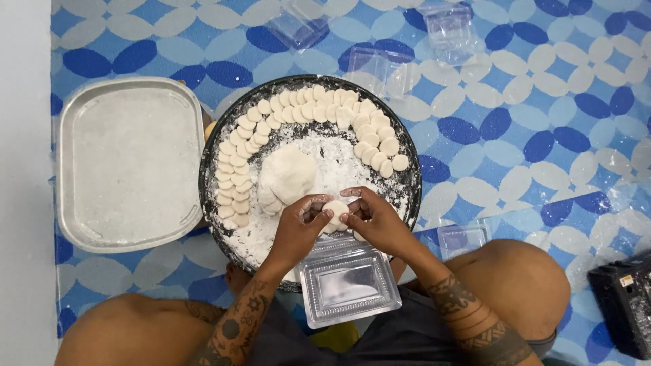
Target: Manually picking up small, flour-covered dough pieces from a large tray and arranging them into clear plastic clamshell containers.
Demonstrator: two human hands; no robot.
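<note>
Dough shaping on the floor, well under way.

Both hands, left hand [298,227] and right hand [376,220], close together around one small white dough ball [335,215], pinched between fingertips above the round black floured tray [409,186]. Many flat white dough discs [312,110] already line its rim; a big white dough lump [287,177] remains uncut. One clear plastic clamshell box [349,283] waits by the knees, with a floured grey metal tray [129,163] alongside.

Floor covered by a mat [542,108] — blue with white oval pattern. Directly on it: round dark tray [410,177], floured; grey rectangular tray [129,163] just left of it; clear plastic boxes [298,27] at the far side and near the knees; black box [624,308] — right edge.
</note>
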